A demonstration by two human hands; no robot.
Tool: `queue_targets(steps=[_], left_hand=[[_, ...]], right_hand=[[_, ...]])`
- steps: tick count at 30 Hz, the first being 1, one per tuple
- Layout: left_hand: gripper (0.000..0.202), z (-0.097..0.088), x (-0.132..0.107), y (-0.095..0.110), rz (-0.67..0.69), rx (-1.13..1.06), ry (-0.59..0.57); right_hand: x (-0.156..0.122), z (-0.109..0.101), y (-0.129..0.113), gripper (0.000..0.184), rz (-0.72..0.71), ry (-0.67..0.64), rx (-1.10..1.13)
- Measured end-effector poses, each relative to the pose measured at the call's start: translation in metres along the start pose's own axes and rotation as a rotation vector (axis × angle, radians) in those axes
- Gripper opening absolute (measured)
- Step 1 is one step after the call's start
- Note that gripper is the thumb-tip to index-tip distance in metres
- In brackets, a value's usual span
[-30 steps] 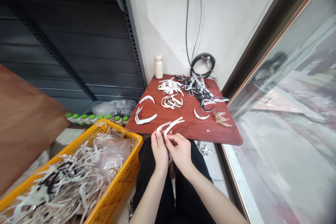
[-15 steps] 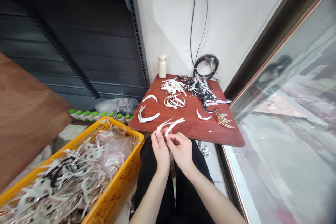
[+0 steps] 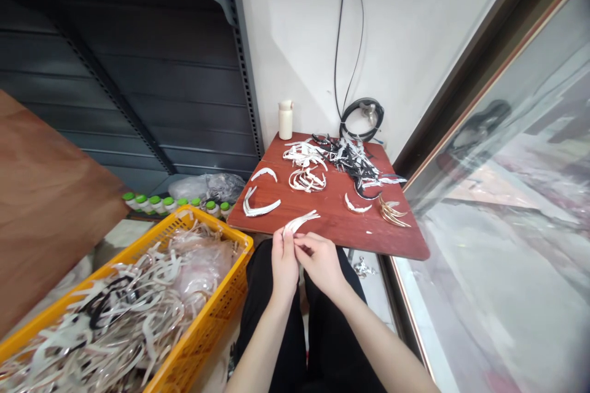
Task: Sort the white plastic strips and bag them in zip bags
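White strips [image 3: 302, 221], bundled: long axis slanting, free tips toward far right; left hand [image 3: 284, 263], fingers pinching near ends; right hand [image 3: 321, 263], fingers narrowed, contents unclear.

Strips [image 3: 305, 152] on table [image 3: 350, 230], bottle [image 3: 285, 123] behind them; crate [image 3: 208, 313] left of table.

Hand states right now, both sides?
Left hand: closed, holding a bunch of curved white strips.
Right hand: fingers curled, fingertips at the strips' near end; cannot tell whether it grips them.
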State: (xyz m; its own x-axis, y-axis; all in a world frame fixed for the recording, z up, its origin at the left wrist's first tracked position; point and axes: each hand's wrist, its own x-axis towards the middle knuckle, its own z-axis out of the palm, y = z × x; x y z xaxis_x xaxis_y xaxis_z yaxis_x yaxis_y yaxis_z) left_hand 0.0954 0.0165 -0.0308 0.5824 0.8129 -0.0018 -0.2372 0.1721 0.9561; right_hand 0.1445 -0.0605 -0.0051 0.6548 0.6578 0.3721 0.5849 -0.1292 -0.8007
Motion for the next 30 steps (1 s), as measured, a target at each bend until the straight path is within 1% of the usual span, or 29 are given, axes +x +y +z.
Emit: queue_targets(steps=[2,5,6,8,10,12,14,15,17,19,22,25,27,30], left_hand=[[0.028,-0.003,0.003,0.000,0.009,0.039,-0.014],[0.031,-0.008,0.009,0.001,-0.019,0.030,-0.020],[0.033,-0.010,0.011,0.001,-0.019,0.024,-0.006],[0.034,-0.016,0.015,0.004,0.001,-0.002,0.031],[0.035,-0.021,0.018,0.008,0.021,-0.029,0.073],[0.037,-0.024,0.019,0.013,-0.003,-0.074,0.104],[0.037,-0.026,0.020,0.018,-0.074,-0.145,0.130],[0.036,-0.026,0.019,0.021,-0.121,-0.201,0.127],[0.030,-0.027,0.019,0.025,-0.207,-0.311,0.082],[0.025,-0.028,0.017,0.028,-0.270,-0.390,0.034],[0.032,-0.033,0.015,0.032,-0.354,-0.463,0.005],[0.035,-0.037,0.013,0.038,-0.425,-0.519,-0.034],[0.036,-0.039,0.012,0.042,-0.444,-0.528,-0.045],[0.038,-0.043,0.012,0.047,-0.446,-0.534,-0.031]], right_hand=[[-0.001,0.000,0.000,0.020,0.000,-0.014,0.022],[-0.002,0.000,0.000,0.023,-0.004,-0.068,0.039],[-0.001,-0.002,0.001,0.021,-0.003,-0.069,0.043],[0.005,-0.008,0.004,0.018,0.002,-0.020,0.052],[0.019,-0.017,0.011,0.019,0.013,0.072,0.047],[0.041,-0.024,0.022,0.021,0.019,0.136,-0.005],[0.069,-0.026,0.035,0.022,-0.001,0.128,-0.123],[0.084,-0.024,0.041,0.021,-0.017,0.095,-0.213],[0.111,-0.016,0.051,0.021,-0.033,0.019,-0.452],[0.134,-0.005,0.057,0.022,-0.035,-0.025,-0.545],[0.158,0.015,0.061,0.024,-0.035,-0.055,-0.601],[0.172,0.028,0.063,0.018,-0.021,-0.058,-0.634],[0.177,0.032,0.065,0.011,-0.009,-0.053,-0.630],[0.179,0.030,0.066,0.014,-0.003,-0.037,-0.577]])
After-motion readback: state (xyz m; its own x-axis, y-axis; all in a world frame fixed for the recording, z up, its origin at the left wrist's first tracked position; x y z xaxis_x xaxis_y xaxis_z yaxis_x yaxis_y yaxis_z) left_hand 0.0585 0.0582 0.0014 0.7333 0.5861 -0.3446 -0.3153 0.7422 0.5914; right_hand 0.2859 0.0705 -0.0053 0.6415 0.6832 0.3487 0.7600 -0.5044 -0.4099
